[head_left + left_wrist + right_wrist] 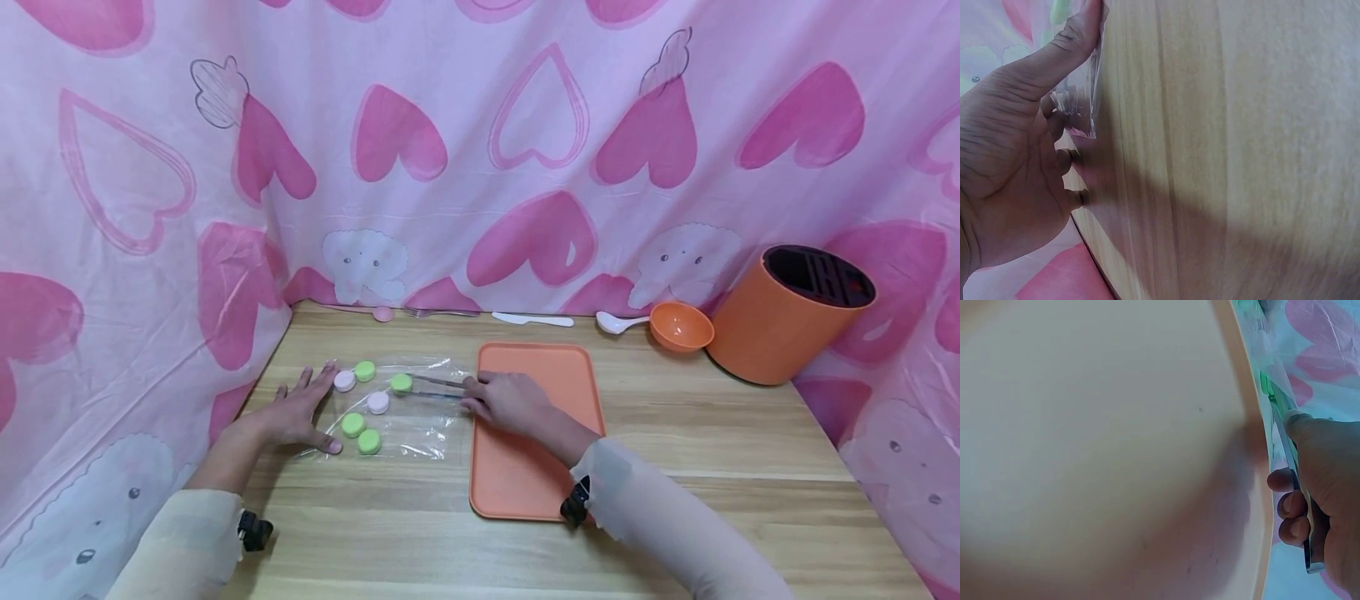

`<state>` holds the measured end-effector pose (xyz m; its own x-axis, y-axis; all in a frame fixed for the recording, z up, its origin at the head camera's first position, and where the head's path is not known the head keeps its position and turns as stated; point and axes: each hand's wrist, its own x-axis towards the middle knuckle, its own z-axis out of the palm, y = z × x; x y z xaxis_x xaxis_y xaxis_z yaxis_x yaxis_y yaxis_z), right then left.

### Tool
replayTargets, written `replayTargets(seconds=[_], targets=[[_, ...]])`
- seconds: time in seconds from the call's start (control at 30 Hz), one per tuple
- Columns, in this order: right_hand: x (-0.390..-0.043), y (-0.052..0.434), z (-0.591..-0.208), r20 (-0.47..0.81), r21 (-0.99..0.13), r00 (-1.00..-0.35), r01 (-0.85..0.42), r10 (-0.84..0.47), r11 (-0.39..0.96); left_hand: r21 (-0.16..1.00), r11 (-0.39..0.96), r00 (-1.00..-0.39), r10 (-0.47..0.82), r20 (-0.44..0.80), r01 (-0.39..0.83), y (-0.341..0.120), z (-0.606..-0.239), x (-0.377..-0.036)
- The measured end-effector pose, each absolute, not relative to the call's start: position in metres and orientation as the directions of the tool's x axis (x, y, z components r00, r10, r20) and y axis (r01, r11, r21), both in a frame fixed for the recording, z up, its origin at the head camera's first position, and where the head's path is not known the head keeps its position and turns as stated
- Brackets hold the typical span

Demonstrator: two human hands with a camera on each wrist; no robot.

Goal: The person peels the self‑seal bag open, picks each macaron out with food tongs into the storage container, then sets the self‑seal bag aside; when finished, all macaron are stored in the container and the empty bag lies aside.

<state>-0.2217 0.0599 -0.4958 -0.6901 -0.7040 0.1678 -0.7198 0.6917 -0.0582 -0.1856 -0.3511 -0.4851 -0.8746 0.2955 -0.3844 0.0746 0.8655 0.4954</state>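
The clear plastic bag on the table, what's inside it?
Six small round pieces lie inside the clear plastic bag: four green, two pale pink. The tweezers cover part of one green piece.

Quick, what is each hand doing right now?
Left hand: open, fingers flat, pressing on the clear plastic bag.
Right hand: closed, holding metal tweezers whose tips reach a green disc.

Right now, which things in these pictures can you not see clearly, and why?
- Head view: whether the tweezers in the right hand already clamp the green disc; the tips are too small.
- Right wrist view: the tweezers' tips, blurred and cut off near the top edge.
- Left wrist view: the discs are out of frame; only the left hand on the plastic bag shows.
- Head view: inside the orange holder, too dark.
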Motion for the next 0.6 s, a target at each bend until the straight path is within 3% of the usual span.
replayTargets(seconds=[0.3, 0.6], targets=[[-0.223, 0.08, -0.491, 0.242, -0.017, -0.659, -0.736, -0.712, 0.676, 0.486, 0.871, -0.868, 0.291, -0.401, 0.068, -0.351, -0.483, -0.187], [-0.224, 0.11, -0.482, 0.264, 0.029, -0.671, -0.712, -0.693, 0.701, 0.473, 0.878, -0.869, 0.289, -0.402, 0.073, -0.351, -0.483, -0.19]])
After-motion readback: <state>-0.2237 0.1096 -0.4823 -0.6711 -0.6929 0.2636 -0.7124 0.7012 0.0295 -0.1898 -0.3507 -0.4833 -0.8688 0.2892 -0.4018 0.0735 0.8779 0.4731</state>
